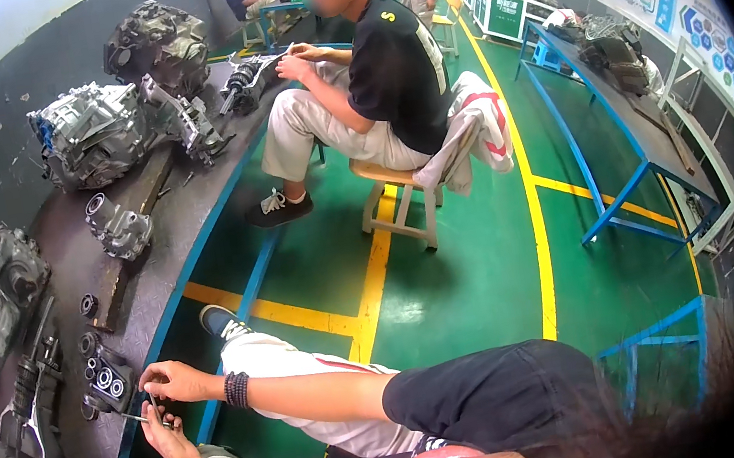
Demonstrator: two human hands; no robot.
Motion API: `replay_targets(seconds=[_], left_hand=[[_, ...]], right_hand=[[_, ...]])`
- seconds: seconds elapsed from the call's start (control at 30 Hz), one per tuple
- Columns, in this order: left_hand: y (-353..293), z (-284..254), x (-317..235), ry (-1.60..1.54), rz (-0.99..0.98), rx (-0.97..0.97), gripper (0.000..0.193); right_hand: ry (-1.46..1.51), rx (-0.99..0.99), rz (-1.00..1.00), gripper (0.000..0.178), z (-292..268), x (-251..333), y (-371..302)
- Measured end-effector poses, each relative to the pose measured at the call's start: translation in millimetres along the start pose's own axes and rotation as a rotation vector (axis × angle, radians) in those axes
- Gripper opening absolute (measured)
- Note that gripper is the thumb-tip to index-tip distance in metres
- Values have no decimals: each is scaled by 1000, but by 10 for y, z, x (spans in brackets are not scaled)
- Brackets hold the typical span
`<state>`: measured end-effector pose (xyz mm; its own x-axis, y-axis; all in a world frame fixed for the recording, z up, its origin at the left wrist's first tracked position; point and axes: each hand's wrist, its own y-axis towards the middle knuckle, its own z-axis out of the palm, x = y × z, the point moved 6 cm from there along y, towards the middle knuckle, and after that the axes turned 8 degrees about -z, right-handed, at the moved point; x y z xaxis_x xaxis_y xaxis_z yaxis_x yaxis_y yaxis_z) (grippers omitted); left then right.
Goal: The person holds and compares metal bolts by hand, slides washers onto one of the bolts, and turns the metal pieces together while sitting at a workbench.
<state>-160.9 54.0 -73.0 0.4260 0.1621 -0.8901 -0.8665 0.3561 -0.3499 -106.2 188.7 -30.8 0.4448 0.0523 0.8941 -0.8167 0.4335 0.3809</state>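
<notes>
At the blue edge of the dark workbench (pixel 172 225), my left hand (pixel 168 441) is closed around a thin metal rod (pixel 134 417), whose end sticks out toward the bench. Just above it, my right hand (pixel 181 382), with a dark beaded bracelet (pixel 237 389) at the wrist, has its fingers pinched together. A small dark piece shows between the two hands, too small to name. Closest to them on the bench is a grey metal housing with round bearings (pixel 107 377). Left of that housing lies a gear shaft assembly (pixel 29 387).
Large gearbox casings (pixel 90 130) and a smaller metal casting (pixel 118 227) stand along the bench, beside a wooden strip (pixel 127 274). A co-worker (pixel 394 69) sits on a stool (pixel 394 187) farther along. Another blue-framed bench (pixel 604 107) stands right, past yellow floor lines.
</notes>
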Motion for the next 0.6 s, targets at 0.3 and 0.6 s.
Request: replay_targets(seconds=[0.3, 0.6], left_hand=[[-11, 7, -22, 21, -2, -27, 31], [-43, 1, -59, 21, -31, -20, 34]], right_hand=[[-140, -1, -108, 21, -43, 78, 2], [-12, -60, -70, 20, -11, 126, 14]])
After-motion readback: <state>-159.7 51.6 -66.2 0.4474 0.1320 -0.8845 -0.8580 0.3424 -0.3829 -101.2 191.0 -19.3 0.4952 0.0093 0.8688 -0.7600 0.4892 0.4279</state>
